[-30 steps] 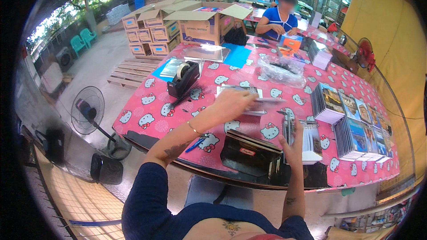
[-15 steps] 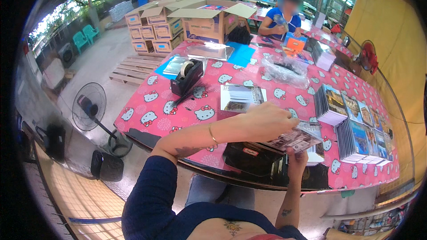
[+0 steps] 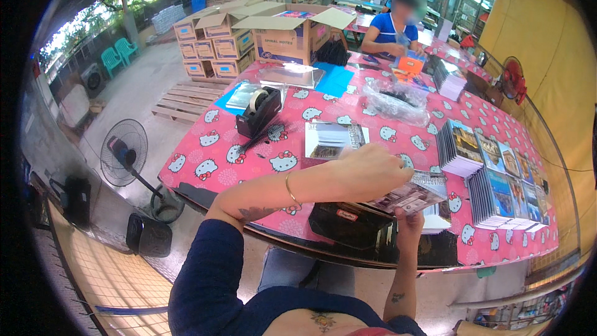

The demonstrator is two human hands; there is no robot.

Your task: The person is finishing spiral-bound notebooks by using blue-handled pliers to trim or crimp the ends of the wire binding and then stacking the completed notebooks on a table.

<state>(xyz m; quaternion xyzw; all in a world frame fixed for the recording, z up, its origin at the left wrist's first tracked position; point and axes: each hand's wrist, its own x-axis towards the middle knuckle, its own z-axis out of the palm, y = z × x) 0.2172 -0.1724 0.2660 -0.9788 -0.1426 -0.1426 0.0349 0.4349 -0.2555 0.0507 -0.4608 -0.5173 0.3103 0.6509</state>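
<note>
Two hands: right hand (image 3: 409,221) pinched booklet (image 3: 410,199) at its 6 o'clock edge; left hand (image 3: 373,174) bent over its 10 o'clock side, grip hidden.
Booklet: lay 4 o'clock from left hand, 12 from right.
Long axis: partly covered, could not be told.

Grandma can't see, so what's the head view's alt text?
A person's right hand holds a grey printed booklet, left hand curled over it, above a pink cat-patterned tablecloth. Nearby are a black tape dispenser and notebook stacks; a co-worker in blue sits opposite.
</note>
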